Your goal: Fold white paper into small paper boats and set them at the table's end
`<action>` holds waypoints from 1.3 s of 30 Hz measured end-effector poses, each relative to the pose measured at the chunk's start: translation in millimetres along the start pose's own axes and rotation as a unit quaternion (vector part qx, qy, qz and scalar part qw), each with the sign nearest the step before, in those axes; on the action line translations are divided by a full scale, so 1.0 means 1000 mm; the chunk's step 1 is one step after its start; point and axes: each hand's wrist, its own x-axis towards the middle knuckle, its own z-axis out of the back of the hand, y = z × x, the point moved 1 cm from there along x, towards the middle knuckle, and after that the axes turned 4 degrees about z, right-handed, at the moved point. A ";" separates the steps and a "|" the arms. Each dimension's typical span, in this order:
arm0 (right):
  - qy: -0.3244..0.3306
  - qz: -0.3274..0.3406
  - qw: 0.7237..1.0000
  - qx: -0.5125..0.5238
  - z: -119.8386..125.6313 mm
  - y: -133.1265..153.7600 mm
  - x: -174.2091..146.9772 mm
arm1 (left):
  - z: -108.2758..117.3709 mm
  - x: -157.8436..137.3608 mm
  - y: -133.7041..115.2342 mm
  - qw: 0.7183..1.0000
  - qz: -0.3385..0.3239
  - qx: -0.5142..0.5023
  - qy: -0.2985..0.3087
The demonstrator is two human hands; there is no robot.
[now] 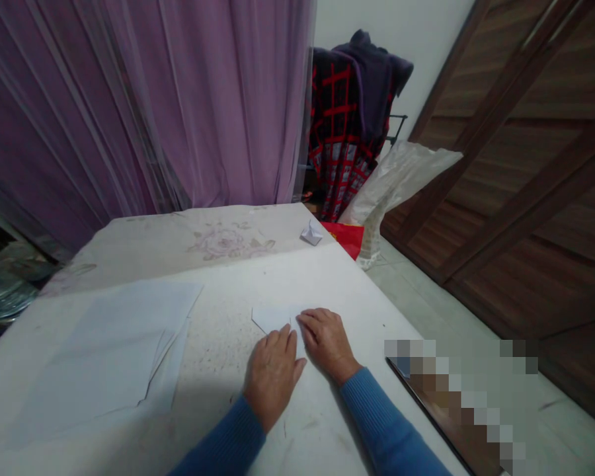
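Note:
A small folded sheet of white paper [270, 317] lies on the white table, partly hidden under my fingers. My left hand [272, 373] rests palm down at its near edge, fingertips touching the paper and thumb spread to the right. At the paper's right end, my right hand [327, 340] has its fingers bent and close together on the edge. Its thumb is largely hidden. Beyond the hands, near the table's far right corner, stands a small folded paper shape [311, 233] with a raised point.
Several loose white sheets [114, 350] lie overlapping on the table's left side. A flat dark-edged object [446, 410], partly pixelated, lies along the right edge. Purple curtains [218, 99] hang behind the floral table cover [223, 241]. A red bag [347, 237] and pale plastic [401, 175] sit beyond the right corner.

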 end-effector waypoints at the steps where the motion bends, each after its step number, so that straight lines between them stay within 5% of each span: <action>1: 0.000 -0.004 1.000 0.011 -0.002 0.001 0.001 | -0.004 -0.002 0.002 1.000 -0.003 -0.007 -0.017; 5: 0.014 -0.023 0.999 0.033 -0.004 -0.001 0.002 | -0.012 -0.003 0.005 0.998 -0.022 -0.034 -0.046; 39: 0.048 -0.024 0.997 0.047 -0.005 -0.004 0.002 | -0.001 0.003 0.004 0.997 -0.026 -0.073 0.030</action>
